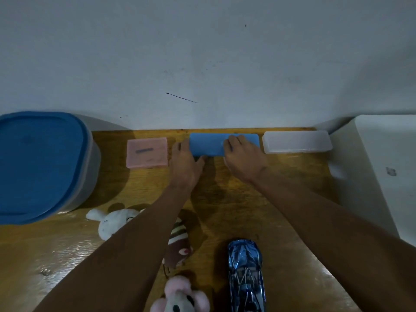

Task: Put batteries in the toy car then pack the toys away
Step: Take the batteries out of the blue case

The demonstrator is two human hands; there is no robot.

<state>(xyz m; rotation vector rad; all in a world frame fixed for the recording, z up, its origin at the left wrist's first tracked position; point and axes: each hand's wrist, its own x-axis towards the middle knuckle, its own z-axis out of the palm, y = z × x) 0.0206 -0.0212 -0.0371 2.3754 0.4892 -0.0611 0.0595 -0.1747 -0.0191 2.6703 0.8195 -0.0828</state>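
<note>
The car [245,275] lay lengthwise at the near edge of the table [236,199], nose pointing away, between the two forearms and closer to the right one, untouched. Both hands were at the blue box [209,144], which sat against the wall [202,64]. The left hand [185,163] clasped its left end, fingers wrapped round the far corner and thumb along the near edge. The right hand [243,161] held the right half, fingers curled over the top; its thumb was hidden. A pink box [147,152] stood just left of the blue one with a narrow gap, and a clear box [297,141] just right of it, nearly touching. A tub [40,165] with a blue lid filled the left side, and a white unit [382,167] closed off the right. A rabbit [112,221] and a brown plush [179,246] lay partly under the left forearm, a pink plush [180,298] just left of the car. Bare wood lay open between the hands and the car.
</note>
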